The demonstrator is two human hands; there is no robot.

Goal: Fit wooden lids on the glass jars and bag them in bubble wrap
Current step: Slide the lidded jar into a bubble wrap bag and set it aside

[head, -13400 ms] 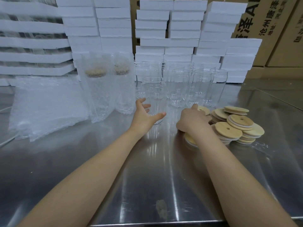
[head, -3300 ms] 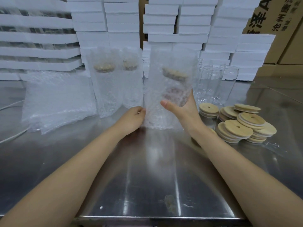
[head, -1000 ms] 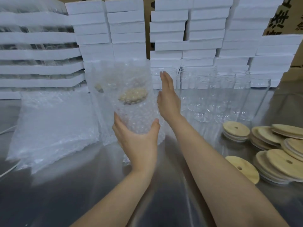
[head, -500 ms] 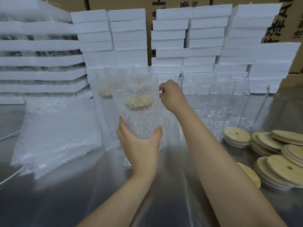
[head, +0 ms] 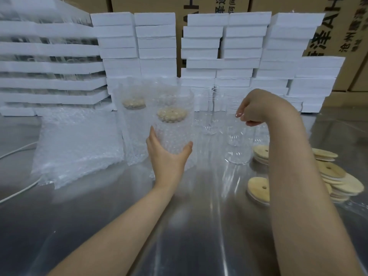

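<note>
Bubble-wrapped jar (head: pixel 173 126) sits cupped in my left hand (head: pixel 167 158), bagging done. My right hand (head: pixel 256 108) curls over a bare jar (head: pixel 238 148), grip unclear; next it needs a lid (head: pixel 258 188).

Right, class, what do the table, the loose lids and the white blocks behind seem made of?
Table: probably stainless steel, brushed, with streaky, blurred reflections.
Lids: pale wood, possibly bamboo; matte tan faces, no shine.
Blocks: likely foam, matte white with rough, crumbly edges.
</note>
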